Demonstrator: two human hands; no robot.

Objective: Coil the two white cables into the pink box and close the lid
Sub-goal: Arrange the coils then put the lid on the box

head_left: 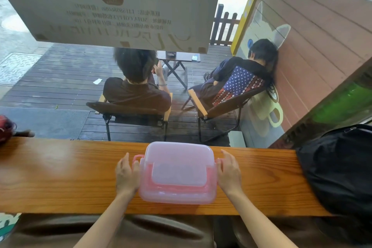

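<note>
Hands: left hand [126,175] and right hand [229,171] flank the pink box [178,191], one on each short end. Fingers fairly straight, laid against the sides, not curled round anything.
Left contact: fingers touch the left side clip [137,159]; that clip looks flipped outward, so not latched, as far as I can judge.
Right contact: fingers touch the right end near its clip; I can't tell the clip's state, the hand hides it.
Box position: centred on the bench [60,177], straight ahead of me, near edge close to the bench's near edge.
Long axis: runs left-right, in line with both hands. Neither hand is nearer; spacing looks symmetric.
Lid: lid [177,157] sits on the box, handle folded flat on top.
Cables: no white cables visible on the bench. Through the frosted plastic I can't tell whether they're inside.
Stage, my guess: lid on, side clips pending.
Next move needs: inward press from both ends at once, along the long axis.
Risk: uneven push slides the box sideways along the bench.
Nearby: black bag [338,167] on the right end, well apart.
</note>
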